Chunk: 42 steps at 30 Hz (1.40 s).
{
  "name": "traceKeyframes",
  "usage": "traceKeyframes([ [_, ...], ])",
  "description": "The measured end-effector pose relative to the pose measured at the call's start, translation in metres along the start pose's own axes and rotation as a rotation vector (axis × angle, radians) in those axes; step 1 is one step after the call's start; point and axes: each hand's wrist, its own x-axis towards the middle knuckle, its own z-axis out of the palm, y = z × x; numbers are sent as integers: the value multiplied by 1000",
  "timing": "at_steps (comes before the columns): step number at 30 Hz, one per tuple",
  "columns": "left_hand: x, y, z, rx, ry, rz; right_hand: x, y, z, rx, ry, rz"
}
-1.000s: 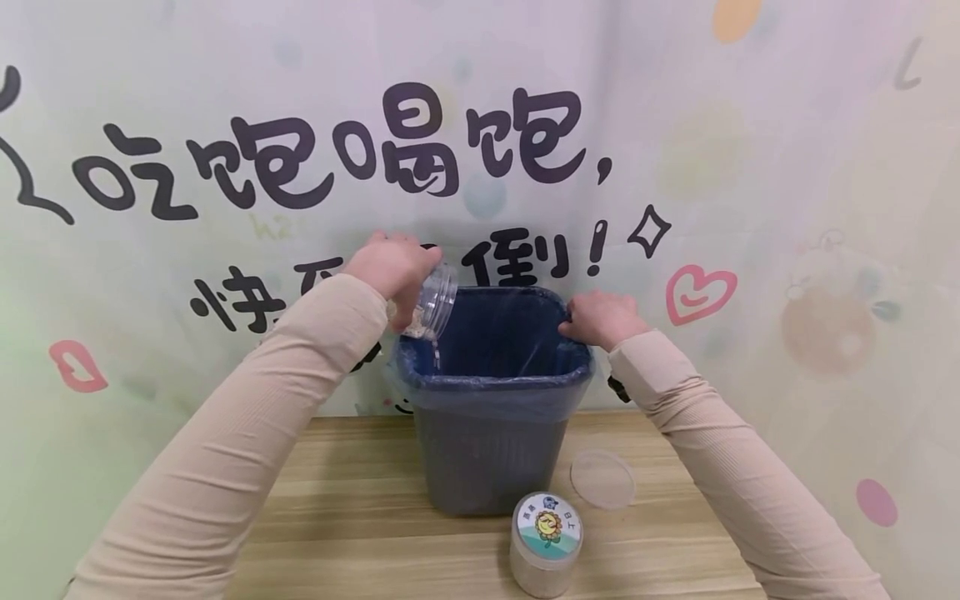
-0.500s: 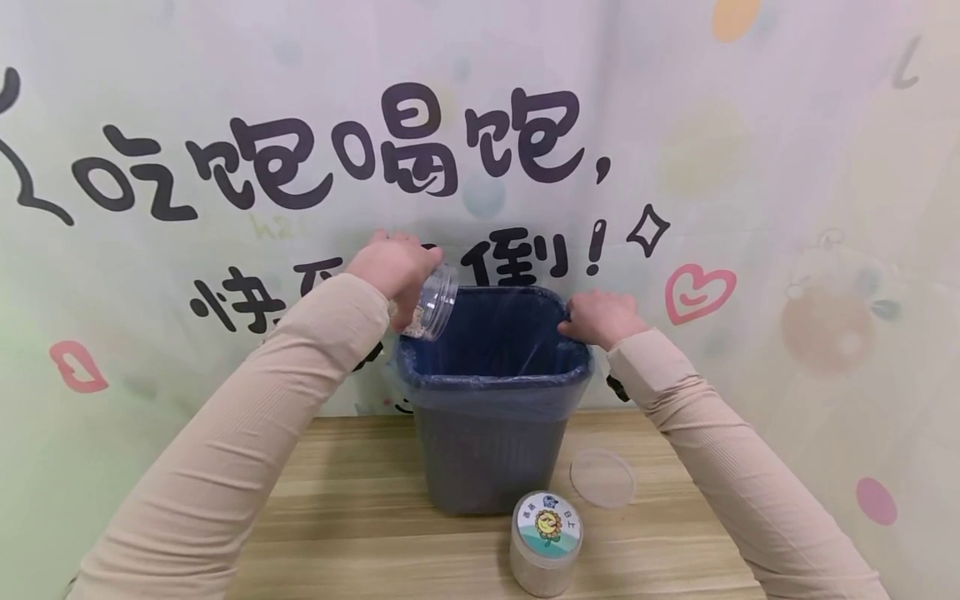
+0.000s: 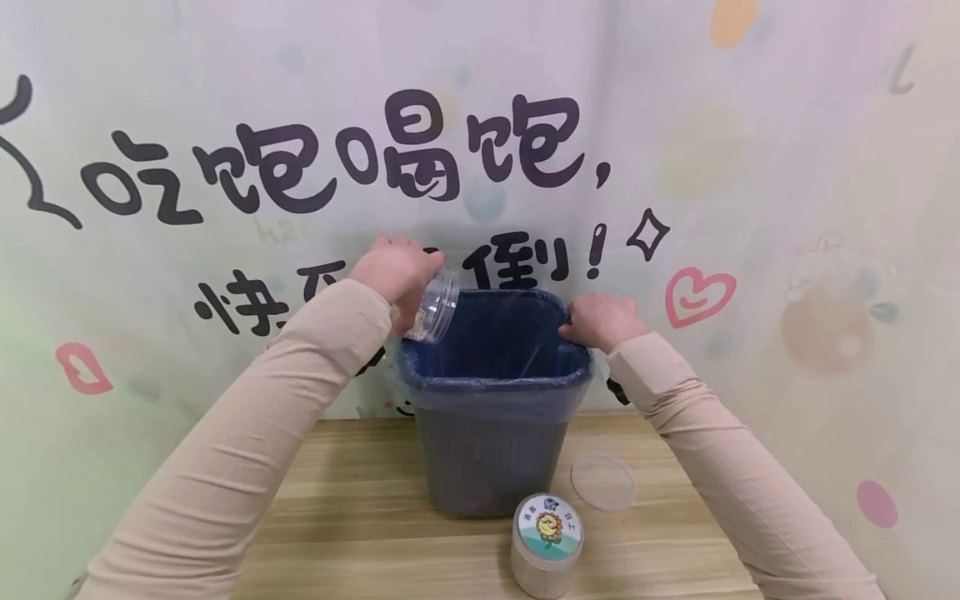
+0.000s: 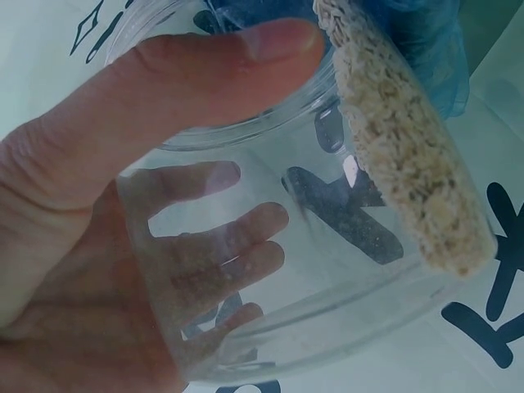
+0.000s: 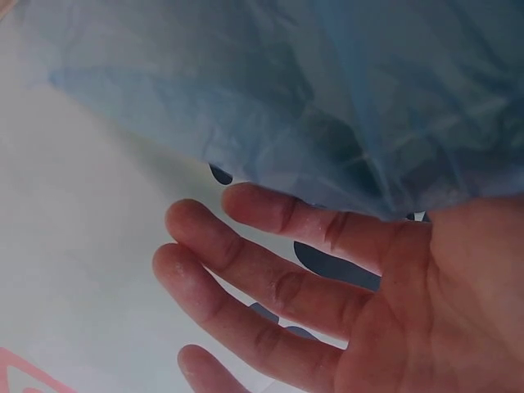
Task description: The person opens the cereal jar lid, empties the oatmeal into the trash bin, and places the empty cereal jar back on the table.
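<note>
In the head view, my left hand (image 3: 396,271) grips a clear plastic jar (image 3: 438,304), tipped sideways with its mouth over the left rim of a grey trash bin (image 3: 487,458). Pale, speckled granules (image 4: 409,151) lie in a slope along the jar's lower side in the left wrist view, while the thumb and spread fingers clasp its wall. A blue bag (image 3: 498,400) lines the bin and folds over its rim. My right hand (image 3: 603,321) holds the right rim, its fingers outside beside the bag, as the right wrist view shows; the thumb is hidden there.
A second jar (image 3: 547,546) with a sunflower label on top stands on the wooden table (image 3: 337,500) before the bin. To its right lies a clear round lid (image 3: 603,482). Behind the bin hangs a printed backdrop (image 3: 675,125) with large black characters.
A second ago, granules were falling from the jar's mouth into the bin; none show falling now. Both hands have stayed in place, and the head view has shifted slightly.
</note>
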Motion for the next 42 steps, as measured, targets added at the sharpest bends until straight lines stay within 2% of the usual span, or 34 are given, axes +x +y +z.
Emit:
traceKeyframes([
  [9,-1,0,1,-10,14,-3,0,0,1,9,7,6],
  [19,-1,7,2,36,45,14,0,1,1,10,0,4],
  [26,-1,6,2,18,34,3,0,0,1,19,-3,6],
  [42,-3,9,2,69,52,11,-1,0,2,5,6,3],
])
